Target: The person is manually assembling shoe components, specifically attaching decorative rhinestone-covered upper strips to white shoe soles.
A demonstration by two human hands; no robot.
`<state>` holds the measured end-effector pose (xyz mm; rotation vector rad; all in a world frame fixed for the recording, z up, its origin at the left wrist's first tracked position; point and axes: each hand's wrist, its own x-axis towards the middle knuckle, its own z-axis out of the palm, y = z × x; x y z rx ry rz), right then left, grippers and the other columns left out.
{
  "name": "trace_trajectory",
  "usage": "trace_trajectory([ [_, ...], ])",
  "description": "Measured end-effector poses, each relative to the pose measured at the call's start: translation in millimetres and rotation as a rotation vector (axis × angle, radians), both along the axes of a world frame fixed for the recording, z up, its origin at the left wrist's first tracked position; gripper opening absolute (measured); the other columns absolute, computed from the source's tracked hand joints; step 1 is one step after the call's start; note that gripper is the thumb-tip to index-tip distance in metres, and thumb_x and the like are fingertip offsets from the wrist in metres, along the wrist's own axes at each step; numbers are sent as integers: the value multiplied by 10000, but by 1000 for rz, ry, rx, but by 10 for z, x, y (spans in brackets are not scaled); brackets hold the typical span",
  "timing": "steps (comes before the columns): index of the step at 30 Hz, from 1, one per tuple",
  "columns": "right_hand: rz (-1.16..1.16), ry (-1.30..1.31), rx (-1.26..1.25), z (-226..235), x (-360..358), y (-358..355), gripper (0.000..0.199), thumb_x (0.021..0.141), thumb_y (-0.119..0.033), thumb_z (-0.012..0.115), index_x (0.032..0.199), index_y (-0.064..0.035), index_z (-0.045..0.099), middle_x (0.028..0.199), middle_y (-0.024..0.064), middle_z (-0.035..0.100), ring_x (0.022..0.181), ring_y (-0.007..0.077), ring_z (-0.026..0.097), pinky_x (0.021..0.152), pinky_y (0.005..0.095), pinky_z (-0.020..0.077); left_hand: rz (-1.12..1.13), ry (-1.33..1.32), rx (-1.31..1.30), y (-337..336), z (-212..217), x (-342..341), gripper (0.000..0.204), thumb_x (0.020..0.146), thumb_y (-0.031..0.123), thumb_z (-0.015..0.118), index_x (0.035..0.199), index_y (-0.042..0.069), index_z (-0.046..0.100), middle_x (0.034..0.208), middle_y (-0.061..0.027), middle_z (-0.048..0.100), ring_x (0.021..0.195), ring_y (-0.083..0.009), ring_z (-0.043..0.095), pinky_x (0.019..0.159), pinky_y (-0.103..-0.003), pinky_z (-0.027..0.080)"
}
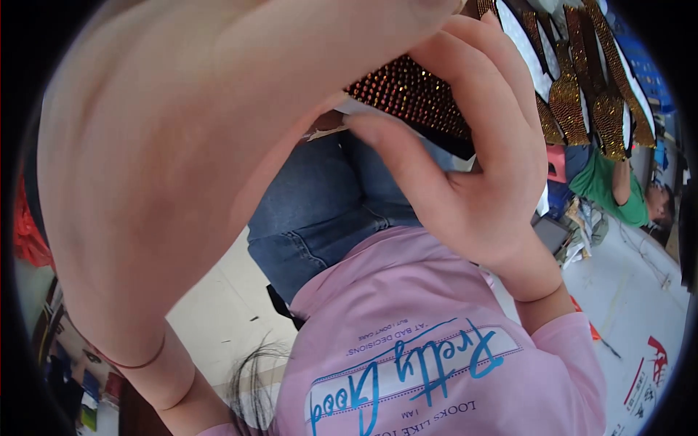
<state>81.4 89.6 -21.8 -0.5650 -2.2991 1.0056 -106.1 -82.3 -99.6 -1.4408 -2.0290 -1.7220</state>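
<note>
The person's right hand (pixel 487 152) is clamped on a dark beaded piece (pixel 414 94), its fingers curled over the far side and its thumb stretched along the near edge. The piece sits above the lap, its rows of coppery beads catching the light. The left hand (pixel 182 123) looms large from the left, reaching across toward the same piece and covering part of it; I can't tell whether its grip is closed on anything, as its fingertips are out of sight. A thin reddish band (pixel 134 365) circles the left wrist.

Far to the right, several strips studded in gold and brown (pixel 574 102) lie side by side, with white showing between them. Beyond them is a blue crate (pixel 643 65). Blue jeans (pixel 313 200) and a pink top (pixel 407 291) fill the near middle. Off to the right is a co-worker in green (pixel 618 192); a red bag (pixel 30 225) is at the left.
</note>
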Motion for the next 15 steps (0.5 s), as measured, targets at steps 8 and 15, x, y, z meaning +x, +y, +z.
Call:
trace_trajectory([
  [8,113,-203,3,307,33,347,228,867,-33,565,1065,53,639,1042,110,610,923,159,565,818,232,423,151,16,196,507,154,900,539,811,24,691,1287,35,438,1073,-114,591,892,-177,589,825,-258,459],
  [15,415,-434,-319,419,-171,618,210,881,-1,500,991,60,668,953,110,593,785,132,534,719,205,395,92,-1053,355,648,342,1378,398,841,-16,623,1195,0,441,1098,-110,534,913,-155,552,813,-259,452],
])
